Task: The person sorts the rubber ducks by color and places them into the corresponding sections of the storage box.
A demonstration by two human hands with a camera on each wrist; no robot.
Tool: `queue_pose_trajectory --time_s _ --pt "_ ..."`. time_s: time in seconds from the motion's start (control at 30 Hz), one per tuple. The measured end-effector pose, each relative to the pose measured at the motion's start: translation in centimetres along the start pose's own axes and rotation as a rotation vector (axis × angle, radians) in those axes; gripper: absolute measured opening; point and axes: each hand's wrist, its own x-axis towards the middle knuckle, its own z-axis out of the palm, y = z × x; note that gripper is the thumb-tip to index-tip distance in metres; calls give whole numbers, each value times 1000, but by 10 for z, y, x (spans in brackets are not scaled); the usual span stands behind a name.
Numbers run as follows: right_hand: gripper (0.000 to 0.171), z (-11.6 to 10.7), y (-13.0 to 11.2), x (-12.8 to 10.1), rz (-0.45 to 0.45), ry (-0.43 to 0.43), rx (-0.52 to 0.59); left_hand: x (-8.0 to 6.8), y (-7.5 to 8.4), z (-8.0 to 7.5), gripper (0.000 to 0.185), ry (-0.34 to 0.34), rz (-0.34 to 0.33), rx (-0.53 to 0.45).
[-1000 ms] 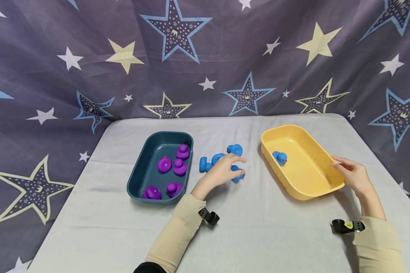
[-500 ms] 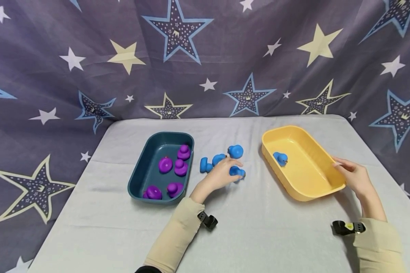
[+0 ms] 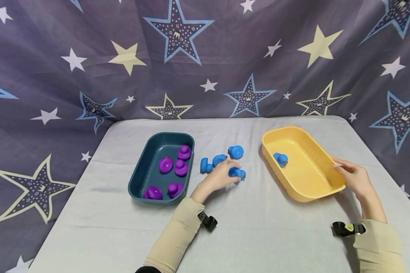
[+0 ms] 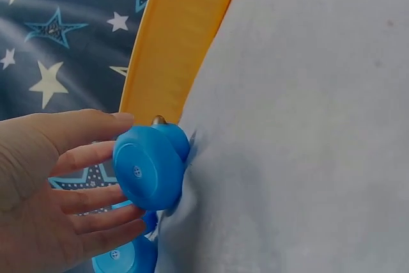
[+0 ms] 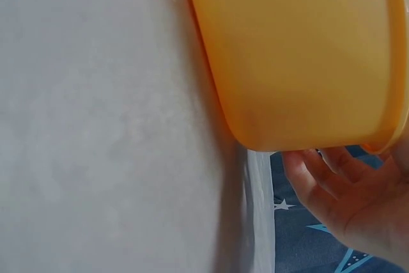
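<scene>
My left hand [image 3: 229,169] grips a blue toy duck [image 3: 238,173] on the grey tablecloth, between the two tubs. In the left wrist view the thumb lies over the duck [image 4: 150,167] and the fingers [image 4: 96,199] curl under it. Three more blue ducks [image 3: 219,159] lie just behind that hand. My right hand [image 3: 341,168] holds the near right rim of the yellow tub [image 3: 311,178]; its fingers [image 5: 332,167] curl under the rim in the right wrist view. One blue duck [image 3: 280,159] sits inside the yellow tub.
A dark teal tub [image 3: 147,167] at the left holds several purple ducks [image 3: 181,168]. The grey table [image 3: 259,227] is bounded by a star-patterned cloth [image 3: 205,57] behind and at both sides. Open cloth lies in front of the tubs.
My left hand's fingers have drawn in from a spread reach and closed round the blue duck. The right hand and yellow tub have stayed in place.
</scene>
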Motion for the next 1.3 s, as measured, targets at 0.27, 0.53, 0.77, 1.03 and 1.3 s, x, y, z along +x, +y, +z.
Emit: queue_pose_trajectory --time_s 0.27,0.53,0.77,1.03,1.3 --pt "44 -1 -5 -2 1 -14 -13 0 -5 5 39 0 -9 -15" --pt "42 0 -1 -1 -2 -9 9 0 -7 8 39 0 -11 -36" --pt "43 0 1 0 -2 -10 13 1 -9 11 40 6 -13 -48" --pt "42 0 1 0 -5 -18 24 1 -10 11 39 23 -16 -56" --pt "43 0 -1 -1 -8 -15 7 1 -8 10 40 26 -28 -69"
